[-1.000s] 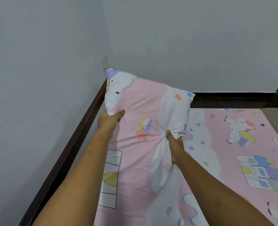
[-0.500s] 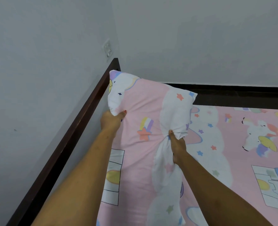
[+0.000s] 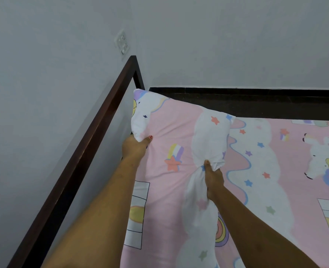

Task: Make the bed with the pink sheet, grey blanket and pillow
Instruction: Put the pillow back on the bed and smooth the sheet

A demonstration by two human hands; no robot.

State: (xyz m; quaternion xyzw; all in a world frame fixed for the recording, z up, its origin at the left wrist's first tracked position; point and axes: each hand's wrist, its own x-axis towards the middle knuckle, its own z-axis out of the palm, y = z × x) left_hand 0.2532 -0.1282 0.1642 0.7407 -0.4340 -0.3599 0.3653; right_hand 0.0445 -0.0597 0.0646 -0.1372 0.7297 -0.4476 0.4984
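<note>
Both hands clutch the pillow [image 3: 175,128]. The left hand [image 3: 133,148] pinches its left edge with the thumb on top, and the right hand [image 3: 214,179] bunches a fold of the case on the right side. It sits at the bed's far left corner, over the pink sheet [image 3: 275,190] and beside the dark bed frame [image 3: 82,151] — a wall switch [image 3: 122,42] is above.

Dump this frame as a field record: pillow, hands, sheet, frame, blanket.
pillow: pink patterned cover, held at the bed's far-left corner
left hand: grips the pillow's left edge
right hand: grips bunched fabric at the pillow's right edge
pink sheet: spread over the mattress, right of the pillow
bed frame: dark, set against two walls
switch plate: on the wall above the frame corner
grey blanket: not in view
</note>
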